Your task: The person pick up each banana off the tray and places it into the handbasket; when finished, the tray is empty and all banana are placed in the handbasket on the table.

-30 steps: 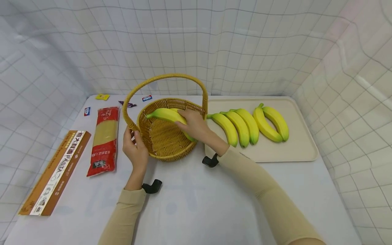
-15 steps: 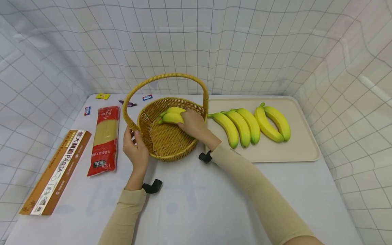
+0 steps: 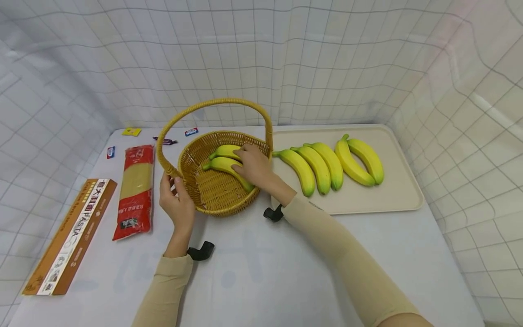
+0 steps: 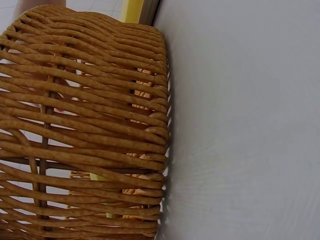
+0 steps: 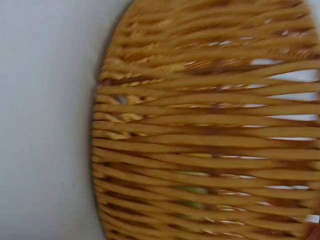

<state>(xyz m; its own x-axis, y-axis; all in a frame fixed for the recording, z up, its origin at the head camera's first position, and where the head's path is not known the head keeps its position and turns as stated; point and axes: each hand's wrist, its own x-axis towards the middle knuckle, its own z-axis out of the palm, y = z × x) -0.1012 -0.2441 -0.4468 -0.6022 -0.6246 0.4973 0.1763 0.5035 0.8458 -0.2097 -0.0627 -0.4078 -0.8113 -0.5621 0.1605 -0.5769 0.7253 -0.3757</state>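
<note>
In the head view my left hand (image 3: 177, 204) holds the yellow wicker basket (image 3: 222, 206) at its left side, near the foot of the arched handle. Two green-tipped bananas lie side by side in the basket: a front banana (image 3: 224, 165) and a rear banana (image 3: 226, 151). Over their right part is my right hand (image 3: 257, 168), thumb and fingers spread apart, fingertips right at the bananas. It hides part of both. In the left wrist view the basket's woven side (image 4: 85, 120) fills the left; the right wrist view shows its weave (image 5: 210, 130) close up.
A cream tray (image 3: 404, 181) right of the basket bears several bananas (image 3: 314, 168). To the left lie a red-and-clear pasta packet (image 3: 136, 190) and a long brown pasta box (image 3: 73, 236). Small wrapped sweets (image 3: 131, 131) lie along the back, near the grid-patterned curtain.
My right hand has lowered a banana into the basket beside the other one and its fingers have loosened from it. My left hand stays at the basket. The head view shifts slightly.
</note>
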